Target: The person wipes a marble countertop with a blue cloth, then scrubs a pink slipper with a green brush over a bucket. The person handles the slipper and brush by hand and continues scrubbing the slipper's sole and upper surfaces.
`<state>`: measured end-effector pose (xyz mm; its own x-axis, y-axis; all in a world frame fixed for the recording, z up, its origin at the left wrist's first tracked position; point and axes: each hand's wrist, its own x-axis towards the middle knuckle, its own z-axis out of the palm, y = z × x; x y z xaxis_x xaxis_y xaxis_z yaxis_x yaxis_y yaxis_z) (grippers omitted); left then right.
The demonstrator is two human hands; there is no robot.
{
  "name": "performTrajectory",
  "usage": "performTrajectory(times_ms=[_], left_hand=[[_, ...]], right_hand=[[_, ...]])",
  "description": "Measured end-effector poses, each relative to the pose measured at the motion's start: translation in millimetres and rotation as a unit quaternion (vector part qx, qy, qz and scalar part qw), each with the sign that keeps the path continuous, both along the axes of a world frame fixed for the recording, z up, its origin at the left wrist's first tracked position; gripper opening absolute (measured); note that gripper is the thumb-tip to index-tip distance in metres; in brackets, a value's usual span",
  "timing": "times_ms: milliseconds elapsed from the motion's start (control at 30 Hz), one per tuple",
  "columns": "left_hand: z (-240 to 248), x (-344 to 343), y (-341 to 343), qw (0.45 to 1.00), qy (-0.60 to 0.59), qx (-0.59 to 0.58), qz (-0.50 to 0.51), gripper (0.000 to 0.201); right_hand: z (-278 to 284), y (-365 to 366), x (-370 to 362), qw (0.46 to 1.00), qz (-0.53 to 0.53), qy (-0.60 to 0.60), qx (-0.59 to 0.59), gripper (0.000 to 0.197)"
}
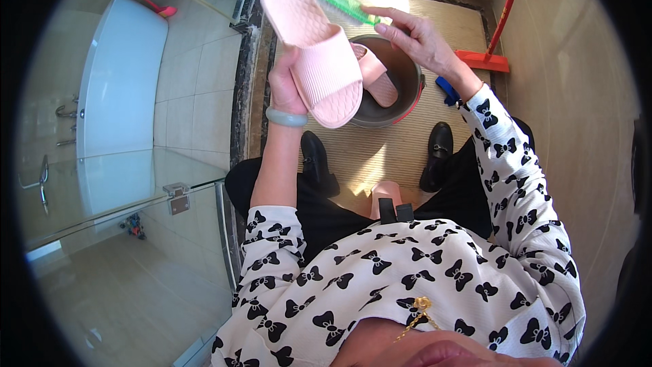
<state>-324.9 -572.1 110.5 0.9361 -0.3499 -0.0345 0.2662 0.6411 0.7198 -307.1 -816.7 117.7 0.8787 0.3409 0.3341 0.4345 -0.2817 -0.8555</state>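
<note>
My left hand [286,81] is closed around the side of a pink slide slipper [329,75], held up with its ribbed strap facing me. Between the fingers and thumb of my right hand [414,39] is a green scrubbing brush [345,4] with pale bristles, beside the slipper's upper end; whether the bristles touch it I cannot tell. Below them a dark bucket [407,105] stands on the floor, partly hidden by the held slipper. Another pink slipper [382,85] leans inside it. A further pink slipper [386,190] lies on the floor between my legs, partly covered.
To the right, a red broom or squeegee [483,60] leans by the wall, with a blue object [447,90] near it. A glass door [129,194] and a white bathtub [125,75] are at the left. My black shoes [440,153] flank the bucket's near side.
</note>
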Motion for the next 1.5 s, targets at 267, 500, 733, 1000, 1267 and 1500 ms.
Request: performTrajectory(times_ms=[267, 500, 733, 1000, 1267, 1500], left_hand=[[5.9, -12.7, -17.6, 0.982, 0.057, -0.030, -0.179, 0.081], [-6.6, -5.5, -18.4, 0.979, 0.062, -0.024, -0.191, 0.078], [-11.4, -10.1, -14.0, 0.978, 0.068, -0.003, -0.199, 0.072], [-8.8, -3.6, -22.6, 0.982, 0.031, 0.173, -0.075, 0.076], [-23.7, -3.5, -24.2, 0.944, -0.095, 0.315, -0.038, 0.097], [-29.5, 0.3, -20.7, 0.928, -0.054, 0.368, -0.011, 0.104]], right_hand=[[-6.9, -17.4, 10.8, 0.947, -0.071, -0.172, -0.263, 0.036], [-6.7, -16.9, 10.6, 0.979, -0.061, -0.144, -0.127, 0.035], [-6.4, -18.0, 11.1, 0.958, -0.192, -0.158, -0.142, 0.033], [-11.3, -1.8, -0.8, 0.961, -0.062, -0.176, -0.205, 0.037], [-14.4, -27.1, 17.5, 0.946, -0.247, -0.080, -0.192, 0.036], [-25.8, -18.2, 14.2, 0.988, -0.146, 0.059, 0.002, 0.039]])
